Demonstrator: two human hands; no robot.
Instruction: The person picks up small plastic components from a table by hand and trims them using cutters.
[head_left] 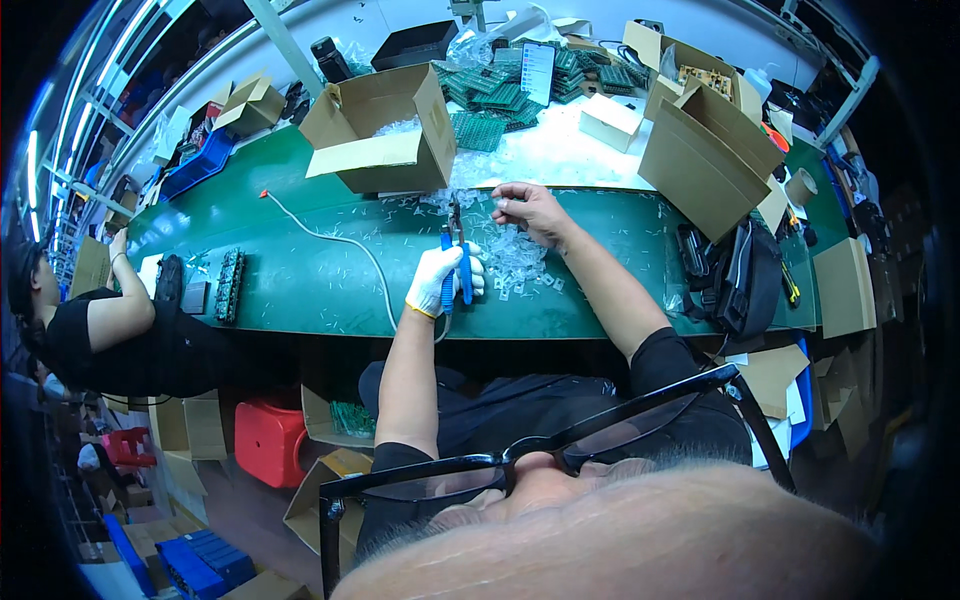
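Note:
My left hand (432,278), in a white glove with a yellow cuff edge, is wrapped round blue-handled pliers (466,275). Their dark jaws point away from me, toward the open cardboard box. To the right of the jaws, my bare right hand (538,214) has its thumb and finger pinched together; a pale speck shows at the tips, too small to name. Beneath and in front of that hand lies a loose pile of small clear plastic pieces (518,262). More clear bits are scattered on the green table (330,290) around the pliers.
An open cardboard box (400,178) stands beyond my left hand. Green circuit boards (478,130) are heaped behind it. Farther right are a white box (610,122), a tilted carton (705,160) and a black bag (735,280). A cable (345,238) crosses the table. A co-worker (110,320) sits at left.

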